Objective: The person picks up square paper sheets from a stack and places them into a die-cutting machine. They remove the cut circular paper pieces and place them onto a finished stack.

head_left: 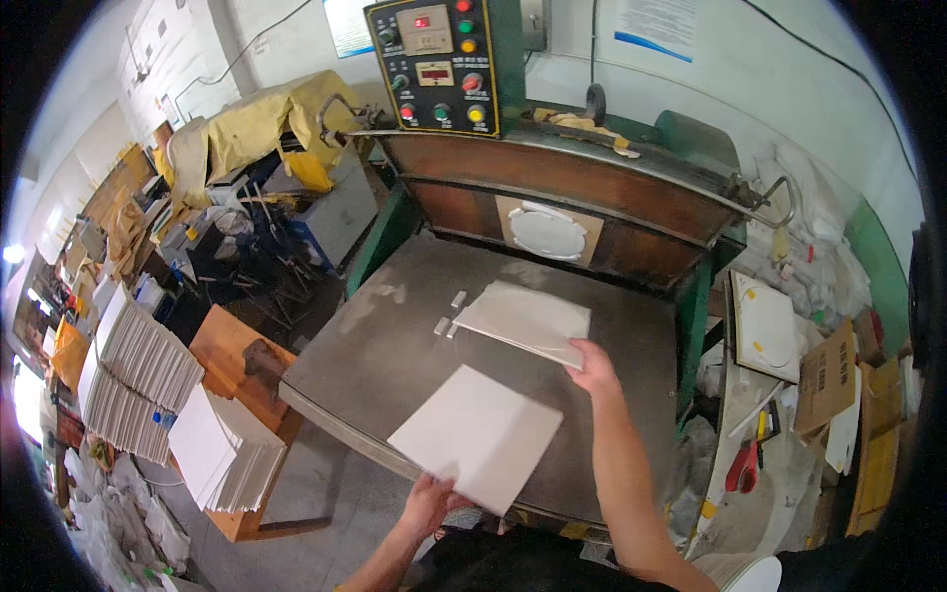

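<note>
My left hand [429, 501] is closed on the near corner of a square white board [481, 432], which it holds tilted over the front edge of the grey machine bed [375, 335]. My right hand [595, 367] grips the right near corner of a second white board [528, 318], farther back on the bed. A transparent layer seems to cover part of that second board. Small pale blocks [444, 326] sit beside its left edge. On the upright brown plate behind is a square panel with a white oval [547, 232].
The green press carries a control box [434, 69] with coloured buttons. Left stands a wooden table [229, 345] with stacked white boards [222, 449]; more stacks [143, 365] are beyond. On the right side shelf lie red-handled scissors [742, 469] and a cardboard box [827, 380].
</note>
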`<state>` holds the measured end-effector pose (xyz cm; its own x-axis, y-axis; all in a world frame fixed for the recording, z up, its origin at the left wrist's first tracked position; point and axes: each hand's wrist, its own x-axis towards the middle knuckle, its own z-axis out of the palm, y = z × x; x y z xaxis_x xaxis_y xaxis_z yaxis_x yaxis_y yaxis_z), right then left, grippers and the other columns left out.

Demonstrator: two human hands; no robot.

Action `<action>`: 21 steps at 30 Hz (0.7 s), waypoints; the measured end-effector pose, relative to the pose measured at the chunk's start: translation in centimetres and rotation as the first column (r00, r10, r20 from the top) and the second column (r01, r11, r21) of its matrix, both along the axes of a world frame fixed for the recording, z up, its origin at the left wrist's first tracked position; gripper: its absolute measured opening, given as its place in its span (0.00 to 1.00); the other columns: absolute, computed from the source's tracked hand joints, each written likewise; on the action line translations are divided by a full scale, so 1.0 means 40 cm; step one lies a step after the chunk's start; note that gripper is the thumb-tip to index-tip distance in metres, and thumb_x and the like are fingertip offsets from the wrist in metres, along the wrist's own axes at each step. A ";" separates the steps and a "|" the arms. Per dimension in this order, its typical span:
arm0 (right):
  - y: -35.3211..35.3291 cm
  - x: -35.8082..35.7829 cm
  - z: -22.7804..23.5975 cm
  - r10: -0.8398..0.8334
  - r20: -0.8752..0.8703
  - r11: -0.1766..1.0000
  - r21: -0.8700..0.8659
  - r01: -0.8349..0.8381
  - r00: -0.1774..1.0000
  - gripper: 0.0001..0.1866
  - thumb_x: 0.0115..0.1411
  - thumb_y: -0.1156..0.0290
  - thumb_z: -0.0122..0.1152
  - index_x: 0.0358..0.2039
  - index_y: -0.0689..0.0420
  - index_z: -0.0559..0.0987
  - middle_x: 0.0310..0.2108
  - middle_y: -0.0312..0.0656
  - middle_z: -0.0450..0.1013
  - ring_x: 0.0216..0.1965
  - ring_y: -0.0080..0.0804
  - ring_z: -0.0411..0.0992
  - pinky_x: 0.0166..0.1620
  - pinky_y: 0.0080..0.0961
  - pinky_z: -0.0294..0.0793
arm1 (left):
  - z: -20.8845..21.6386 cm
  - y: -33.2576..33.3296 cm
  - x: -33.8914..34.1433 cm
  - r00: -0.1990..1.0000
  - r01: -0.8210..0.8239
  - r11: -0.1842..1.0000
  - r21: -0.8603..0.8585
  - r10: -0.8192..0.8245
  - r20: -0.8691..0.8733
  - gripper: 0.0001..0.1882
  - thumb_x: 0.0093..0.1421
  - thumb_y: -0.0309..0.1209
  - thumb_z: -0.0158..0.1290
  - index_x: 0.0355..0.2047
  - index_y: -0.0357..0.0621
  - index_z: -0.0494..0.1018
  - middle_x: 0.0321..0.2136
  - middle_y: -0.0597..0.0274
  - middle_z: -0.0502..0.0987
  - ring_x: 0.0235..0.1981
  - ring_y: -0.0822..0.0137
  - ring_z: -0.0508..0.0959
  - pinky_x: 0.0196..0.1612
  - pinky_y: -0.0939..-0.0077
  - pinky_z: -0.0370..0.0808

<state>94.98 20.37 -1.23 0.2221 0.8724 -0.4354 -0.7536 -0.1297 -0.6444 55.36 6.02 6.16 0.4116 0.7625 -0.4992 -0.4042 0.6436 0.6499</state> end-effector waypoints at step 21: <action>-1.040 -0.228 0.251 -0.418 0.794 0.571 -0.150 0.807 0.442 0.22 0.58 0.65 0.57 0.48 0.67 0.75 0.47 0.53 0.73 0.47 0.42 0.68 0.53 0.36 0.66 | -0.188 0.384 0.573 0.397 0.736 0.448 0.508 0.323 -0.859 0.31 0.53 0.41 0.58 0.56 0.40 0.66 0.58 0.49 0.67 0.62 0.53 0.63 0.63 0.54 0.59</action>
<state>85.84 -21.24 8.81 0.9726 0.0975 -0.2109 -0.1864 -0.2148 -0.9587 78.29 21.38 -1.36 0.4501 0.8907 0.0635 0.6700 -0.3838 0.6354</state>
